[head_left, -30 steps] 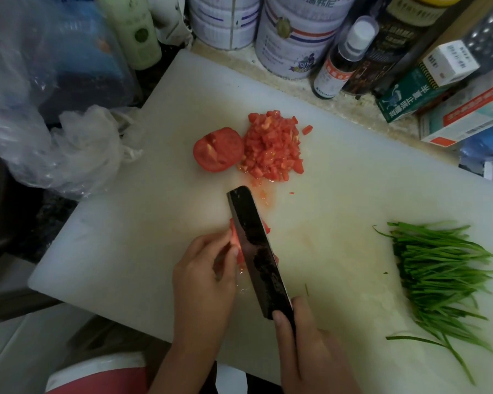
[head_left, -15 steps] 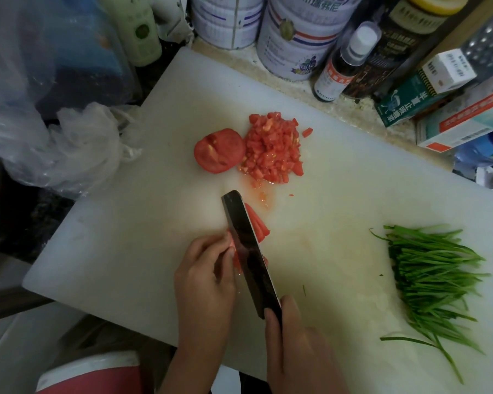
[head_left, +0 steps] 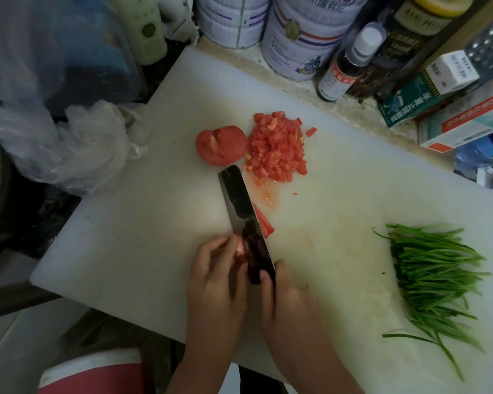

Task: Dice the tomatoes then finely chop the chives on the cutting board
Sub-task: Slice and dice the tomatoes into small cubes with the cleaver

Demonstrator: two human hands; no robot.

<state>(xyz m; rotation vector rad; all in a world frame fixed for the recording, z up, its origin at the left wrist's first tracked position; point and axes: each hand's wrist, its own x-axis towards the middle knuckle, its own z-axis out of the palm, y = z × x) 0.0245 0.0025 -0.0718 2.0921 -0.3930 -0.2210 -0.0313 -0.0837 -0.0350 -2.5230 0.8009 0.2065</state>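
On the white cutting board (head_left: 143, 245) my right hand (head_left: 291, 305) grips a dark cleaver (head_left: 241, 211), blade pointing away from me. My left hand (head_left: 215, 280) holds a tomato piece (head_left: 240, 247) with curled fingers against the blade's left side. Cut tomato strips (head_left: 264, 223) lie to the right of the blade. A pile of diced tomato (head_left: 278, 147) sits further back, with a tomato half (head_left: 220, 145) to its left. A bundle of green chives (head_left: 436, 275) lies at the board's right end.
Tins (head_left: 302, 35), a small bottle (head_left: 350, 64) and cardboard boxes (head_left: 464, 120) crowd the counter behind the board. Crumpled plastic bags (head_left: 77, 143) lie at the board's left edge. Tomato juice (head_left: 266, 194) wets the board near the pile.
The cleaver has shifted left across the tomato piece, leaving cut strips exposed on its right. My left hand's fingers have drawn back slightly with it.
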